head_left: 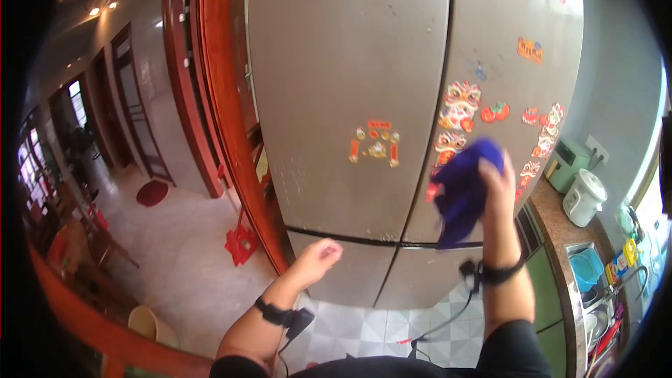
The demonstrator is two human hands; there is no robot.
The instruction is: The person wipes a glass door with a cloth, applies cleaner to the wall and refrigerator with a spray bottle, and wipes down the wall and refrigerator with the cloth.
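A large grey fridge (350, 42) with several doors stands in front of me, with red and gold stickers on its upper doors. My right hand (495, 185) holds a dark purple cloth (463, 192) in front of the right upper door; part of the cloth hangs below the fingers. Whether the cloth touches the door I cannot tell. Lower down, in front of the left lower door, my left hand (320, 260) is closed with its fingers curled and nothing seen in it. Both wrists wear black straps with cables.
On the right, a brown counter (553, 217) bears a white cooker (584, 197) and a green box (568, 164), beside a sink holding a blue basin (586, 267). A red door frame (227, 98) stands left of the fridge. A red bag (241, 243) lies on the floor.
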